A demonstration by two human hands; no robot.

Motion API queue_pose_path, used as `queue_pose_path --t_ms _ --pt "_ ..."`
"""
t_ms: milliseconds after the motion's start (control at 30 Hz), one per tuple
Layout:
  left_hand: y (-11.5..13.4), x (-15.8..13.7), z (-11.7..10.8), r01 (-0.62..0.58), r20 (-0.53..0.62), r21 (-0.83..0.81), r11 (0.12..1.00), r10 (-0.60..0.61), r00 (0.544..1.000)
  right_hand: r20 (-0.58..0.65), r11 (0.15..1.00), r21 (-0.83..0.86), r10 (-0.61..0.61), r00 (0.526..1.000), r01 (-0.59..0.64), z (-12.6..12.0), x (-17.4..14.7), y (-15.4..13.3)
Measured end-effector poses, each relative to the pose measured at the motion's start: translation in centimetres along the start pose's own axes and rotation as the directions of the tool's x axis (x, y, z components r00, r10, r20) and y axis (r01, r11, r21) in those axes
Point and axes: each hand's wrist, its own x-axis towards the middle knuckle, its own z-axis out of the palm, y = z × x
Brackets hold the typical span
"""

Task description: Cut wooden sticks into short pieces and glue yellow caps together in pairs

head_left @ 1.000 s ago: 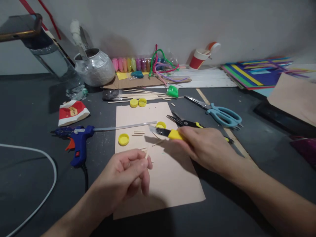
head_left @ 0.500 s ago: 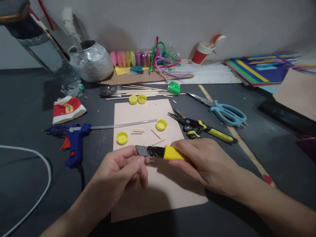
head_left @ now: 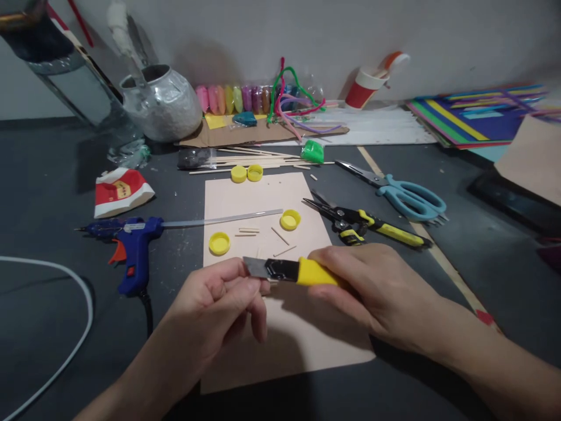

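In my right hand (head_left: 372, 286) is a utility knife (head_left: 313, 272) with a yellow handle, its blade pointing left. The blade tip lies at the pinched fingers of my left hand (head_left: 223, 307). What those fingers hold is too small or hidden to make out; a pale stick end shows just right of them, and I cannot tell whether it is held. Both hands are above a sheet of pale paper (head_left: 284, 362). Beyond them on the sheet lie several short wooden stick pieces (head_left: 248, 230), a yellow bottle cap (head_left: 219, 243) and another yellow cap (head_left: 290, 220).
A blue glue gun (head_left: 135, 245) with a long glue stick lies left. Pliers (head_left: 350, 216) and blue-handled scissors (head_left: 409, 196) lie right. Farther back are two yellow caps (head_left: 246, 173), long wooden sticks (head_left: 258, 159), a silver pot (head_left: 164, 108) and a red-white cup (head_left: 364, 89).
The view has shifted slightly, so most things sit a little farther right. My hands keep nearly the same pose, with the knife blade still at the left fingertips.
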Motion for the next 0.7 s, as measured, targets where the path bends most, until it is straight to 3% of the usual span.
queue_pose_path --t_ms 200,367,567,700 --pt "0.2 -0.5 -0.2 -0.028 0.006 0.131 0.991 0.027 1.0 0.056 0.997 0.07 0.032 0.998 -0.036 0.0 0.0 -0.6" --pt "0.1 -0.3 -0.3 -0.012 0.012 0.113 0.994 0.01 1.0 0.053 0.999 0.045 0.024 0.998 -0.027 0.3 -0.2 -0.3" --pt "0.3 -0.1 -0.1 0.049 -0.016 0.066 0.997 -0.048 0.999 0.039 0.998 -0.056 0.011 0.999 -0.009 0.5 0.0 0.4" --pt "0.4 -0.7 0.1 0.047 0.018 0.077 0.996 -0.048 0.999 -0.052 0.958 -0.259 0.108 0.993 -0.118 -0.1 -0.2 1.5"
